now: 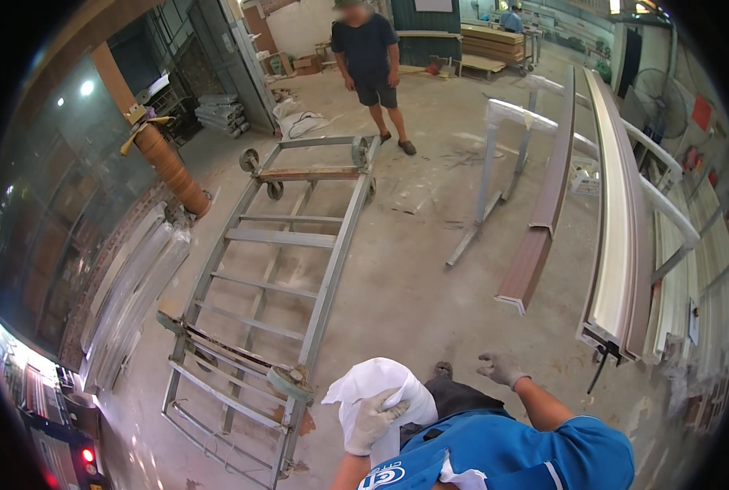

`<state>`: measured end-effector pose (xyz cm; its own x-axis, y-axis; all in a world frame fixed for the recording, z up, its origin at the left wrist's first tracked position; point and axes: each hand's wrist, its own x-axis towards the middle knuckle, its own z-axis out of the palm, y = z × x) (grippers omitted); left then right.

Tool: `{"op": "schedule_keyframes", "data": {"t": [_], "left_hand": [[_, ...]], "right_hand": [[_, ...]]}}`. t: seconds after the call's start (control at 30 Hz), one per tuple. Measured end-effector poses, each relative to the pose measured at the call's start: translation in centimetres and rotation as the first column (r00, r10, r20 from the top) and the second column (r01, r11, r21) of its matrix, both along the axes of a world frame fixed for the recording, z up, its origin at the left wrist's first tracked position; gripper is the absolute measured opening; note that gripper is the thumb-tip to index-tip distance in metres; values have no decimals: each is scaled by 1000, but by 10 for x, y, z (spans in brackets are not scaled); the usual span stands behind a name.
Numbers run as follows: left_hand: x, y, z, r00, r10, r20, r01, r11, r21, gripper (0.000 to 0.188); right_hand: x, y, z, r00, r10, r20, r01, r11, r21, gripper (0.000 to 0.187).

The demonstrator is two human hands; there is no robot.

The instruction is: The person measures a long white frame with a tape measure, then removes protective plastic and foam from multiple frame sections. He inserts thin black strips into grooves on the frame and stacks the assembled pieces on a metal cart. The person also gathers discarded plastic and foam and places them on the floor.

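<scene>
My left hand (378, 420), in a pale work glove, is closed on a crumpled white bundle (369, 377) that looks like cloth or soft wrapping. It is held against my body, and its lower part is hidden by my hand and my blue shirt. My right hand (503, 371), also gloved, hangs out to the right with its fingers apart and nothing in them. Nearest to it is the near end of a brown profile (524, 269), a short way beyond. To the left of the bundle lies a grey metal frame cart (325, 261) with wheels.
Long cream-and-brown profiles (617, 245) rest on wrapped metal stands (662, 208) at right. A person (367, 57) in dark clothes stands beyond the cart. Plastic-wrapped lengths (140, 286) lie along the left wall beside a brown roll (171, 167). Stacked boards (492, 45) stand far back.
</scene>
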<state>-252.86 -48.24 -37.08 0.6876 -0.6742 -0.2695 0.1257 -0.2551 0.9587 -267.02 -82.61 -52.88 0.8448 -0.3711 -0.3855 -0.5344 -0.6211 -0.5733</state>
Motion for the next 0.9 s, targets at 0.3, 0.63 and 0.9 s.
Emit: {"op": "schedule_keyframes", "data": {"t": [0.3, 0.63, 0.9], "left_hand": [[116, -81, -1, 923, -79, -376, -22, 966, -257, 34], [241, -180, -10, 860, -133, -493, 16, 972, -234, 46], [371, -236, -25, 783, -263, -564, 157, 960, -230, 55]], "right_hand": [[-26, -38, -89, 821, -429, -376, 543, 789, 285, 52], [6, -41, -113, 517, -758, -398, 814, 291, 502, 53], [41, 12, -241, 361, -890, -277, 895, 247, 371, 49]]}}
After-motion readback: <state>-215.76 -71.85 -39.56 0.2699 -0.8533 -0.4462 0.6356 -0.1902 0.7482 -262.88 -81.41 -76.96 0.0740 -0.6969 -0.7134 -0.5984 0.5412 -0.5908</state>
